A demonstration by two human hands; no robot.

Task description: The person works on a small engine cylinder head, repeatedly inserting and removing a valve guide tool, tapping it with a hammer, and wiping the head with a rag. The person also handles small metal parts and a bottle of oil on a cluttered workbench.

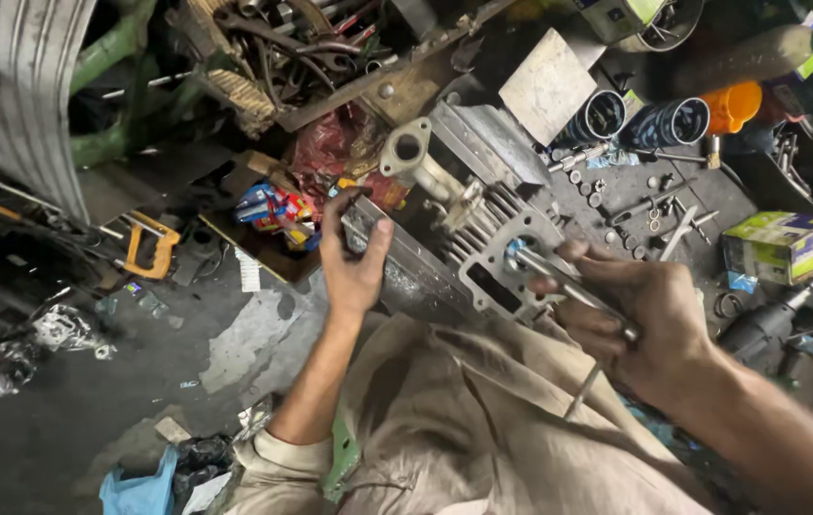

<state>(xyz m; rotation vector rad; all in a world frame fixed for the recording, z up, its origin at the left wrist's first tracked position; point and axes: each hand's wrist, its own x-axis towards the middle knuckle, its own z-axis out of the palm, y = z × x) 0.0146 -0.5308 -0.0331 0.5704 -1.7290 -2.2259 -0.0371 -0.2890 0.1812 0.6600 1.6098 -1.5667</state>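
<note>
Left hand (354,257) clamped on the end of the finned engine cylinder (483,238), which sits across the lap. Right hand (640,315) closed on a thin metal rod (568,286), tip at the bore, probably inside.

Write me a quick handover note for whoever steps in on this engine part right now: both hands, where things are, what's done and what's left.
Left hand: gripping the edge of the grey finned metal engine cylinder, steadying it over the lap.
Right hand: closed on a long thin metal rod tool, its tip at the cylinder's flat gasket face.
Nearby: loose bolts and sockets on the dark bench behind, green-and-white cardboard box to the right.
Done: cylinder is off and held.
Left: work on the face looks under way; how far along cannot be told.
</note>
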